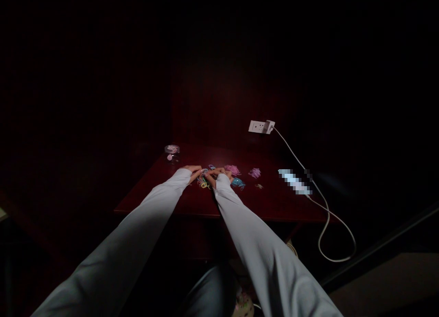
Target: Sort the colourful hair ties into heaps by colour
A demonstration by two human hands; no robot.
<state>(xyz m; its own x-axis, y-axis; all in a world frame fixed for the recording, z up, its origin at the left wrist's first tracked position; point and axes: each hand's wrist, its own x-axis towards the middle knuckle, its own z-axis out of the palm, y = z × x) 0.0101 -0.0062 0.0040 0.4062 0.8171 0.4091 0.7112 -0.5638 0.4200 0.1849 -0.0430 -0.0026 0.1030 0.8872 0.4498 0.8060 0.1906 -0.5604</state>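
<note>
My left hand and my right hand meet over a mixed-colour pile of small elastic bands on the dark red table. Fingers on both hands look pinched together, but whatever lies in them is too small to make out. Just beyond my right hand is a heap of pink bands. Blue bands lie close against that hand's right side. Farther right are a small purple heap and a few brownish bands.
A clear round jar with pinkish things stands at the table's back left. On the right lies a blurred, lit phone-like device. Its white cable runs to a plug in the wall socket and loops past the table edge.
</note>
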